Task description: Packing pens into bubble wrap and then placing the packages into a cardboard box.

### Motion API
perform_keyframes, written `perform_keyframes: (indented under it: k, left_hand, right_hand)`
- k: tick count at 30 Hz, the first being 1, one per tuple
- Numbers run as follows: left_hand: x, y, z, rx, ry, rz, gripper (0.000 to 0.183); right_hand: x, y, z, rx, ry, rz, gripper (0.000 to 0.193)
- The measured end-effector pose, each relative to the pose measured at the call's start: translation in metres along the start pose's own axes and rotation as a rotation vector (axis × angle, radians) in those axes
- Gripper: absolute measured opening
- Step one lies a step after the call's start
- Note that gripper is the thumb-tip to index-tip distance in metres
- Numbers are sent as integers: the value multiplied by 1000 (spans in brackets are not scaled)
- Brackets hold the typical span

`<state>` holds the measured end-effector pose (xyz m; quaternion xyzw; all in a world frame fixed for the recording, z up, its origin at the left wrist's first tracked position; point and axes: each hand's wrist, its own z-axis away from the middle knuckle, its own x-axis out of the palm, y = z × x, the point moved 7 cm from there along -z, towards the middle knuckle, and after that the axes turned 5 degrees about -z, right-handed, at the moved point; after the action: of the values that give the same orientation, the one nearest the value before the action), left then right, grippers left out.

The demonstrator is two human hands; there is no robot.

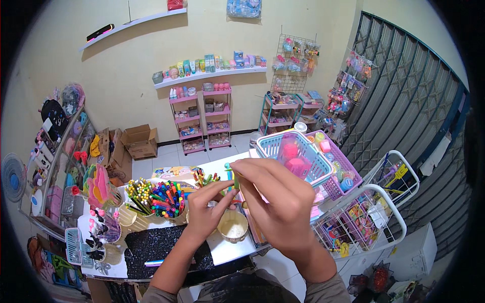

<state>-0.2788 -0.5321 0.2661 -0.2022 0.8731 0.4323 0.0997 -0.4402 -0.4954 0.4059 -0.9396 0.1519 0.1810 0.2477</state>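
Note:
Both my hands are raised close together over the middle of the white table. In the fingers of my right hand (278, 202) is a slim green pen-like stick (236, 181), standing nearly upright with a teal tip at its top. My left hand (212, 209) pinches at its lower part with thumb and forefinger; the fingers partly hide it. Below them stands a cream-coloured woven cup (233, 225), its pale inside showing. Left of my left hand, cups hold many colourful pens (166, 199) and yellow-and-white-topped pens (140, 194). Another bunch of pens (206, 178) stands behind my hands.
A glittery black mat (151, 247) lies on the table (218, 256) at front left. A blue basket (323, 174) and a purple basket (352, 177) are stacked with goods at right. White wire baskets (391, 212) stand beyond. Cups with pink-topped pens (106, 227) are at left.

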Motion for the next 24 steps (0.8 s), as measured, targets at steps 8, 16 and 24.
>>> perform_keyframes:
  k: [8, 16, 24]
  left_hand:
    - [-51, 2, 56, 52, 36, -106, 28]
    - [-154, -34, 189, -323, -12, -231, 25]
    - [-206, -64, 262, -404, -34, -339, 24]
  right_hand:
    - [-3, -41, 15, -120, 26, -169, 27]
    - [83, -28, 91, 231, -305, -346, 22]
    - [188, 12, 193, 483, -448, -384, 15]
